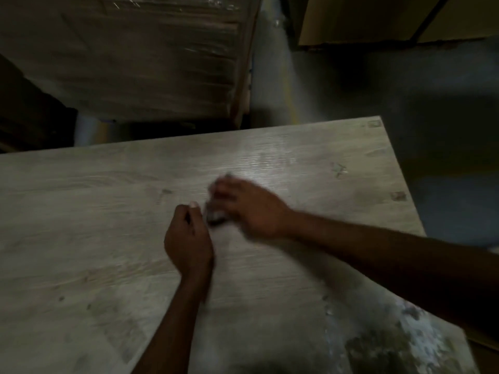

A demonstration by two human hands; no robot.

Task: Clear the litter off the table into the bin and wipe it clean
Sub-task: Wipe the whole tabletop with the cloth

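- Resting on the pale wood-grain surface (81, 211), two bare hands meet near its middle. One forearm comes in from the near edge and the other from the right.
- Knuckles up, the left hand (189, 238) has its fingers curled into a loose fist, with the thumb tip pointing toward the far edge. Whether anything sits inside the curl cannot be told.
- Palm down and smeared by blur, the right hand (249, 209) reaches leftward with its fingers over a small thing. Whether it grips that thing or only lies on it cannot be told.
- Between the two hands a small crumpled grey-and-dark scrap (215, 217) lies on the surface. It is just beside the left thumb and partly under the right fingers, and too blurred to say whether it is litter or a wiping rag.
- Toward the near right corner a white powdery smear (421, 327) spreads over the wood, with a darker blotch (378, 349) beside it.
- Far from the hands, a faint scuff (339, 168) marks the far right part of the surface, and a small square mark (398, 196) sits near the right edge.
- Beyond the far edge stands a film-wrapped stack (135, 63).
- To the right of that stack is grey floor (378, 90) with a yellow line (293, 98) on it, and a cardboard box (378, 17) is at the top right.
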